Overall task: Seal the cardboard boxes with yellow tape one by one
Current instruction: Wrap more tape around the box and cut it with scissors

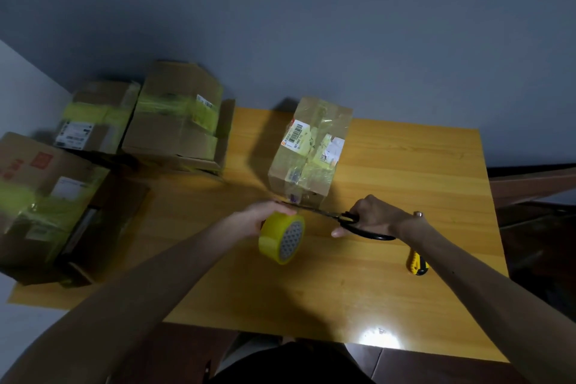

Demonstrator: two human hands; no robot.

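Left hand [264, 212] grips tape [274, 240], right hand [372, 216] scissors [331, 214] (label [296, 133] on box [282, 165] blurred).

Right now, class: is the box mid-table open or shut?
Shut: the box shows flat closed flaps, with yellow tape and labels across its top.

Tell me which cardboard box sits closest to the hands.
The small box standing alone in the middle, just beyond the scissors; the other three cluster far left.
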